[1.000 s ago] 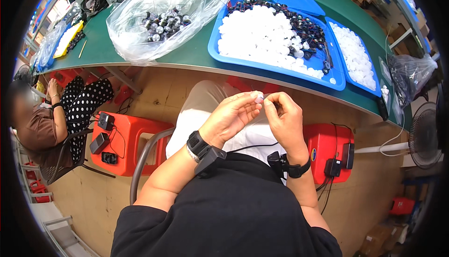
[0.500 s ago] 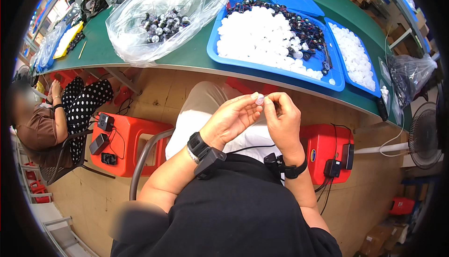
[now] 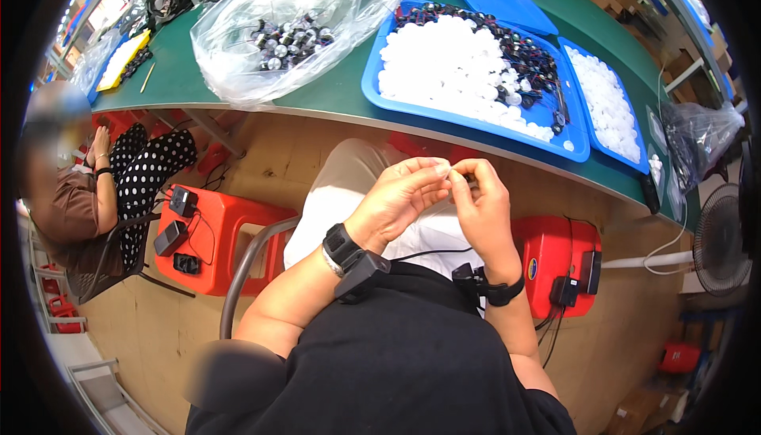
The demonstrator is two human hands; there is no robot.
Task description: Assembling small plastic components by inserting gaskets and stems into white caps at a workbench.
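- Over the person's lap, short of the table edge, the left hand [image 3: 396,207] pinches a small pale piece [image 3: 443,171] between its fingertips; the fingers cover most of it.
- The right hand [image 3: 485,204] has thumb and forefinger drawn together at the same spot; whether they grip the piece too, I cannot tell.
- Beyond, a shallow blue plastic tray [image 3: 579,135] bears heaped, smooth, rounded white pieces [image 3: 444,62] beside tangled black wired parts [image 3: 535,70].
- A crumpled transparent bag [image 3: 214,70] holds clear-topped dark parts [image 3: 289,43].
- Bare green tabletop [image 3: 337,90] separates bag from tray; its pale edge strip curves past the hands, with open floor [image 3: 269,150] below.
- Against half a second ago, the fingertips hide more of the piece, and the table sits slightly lower in view.
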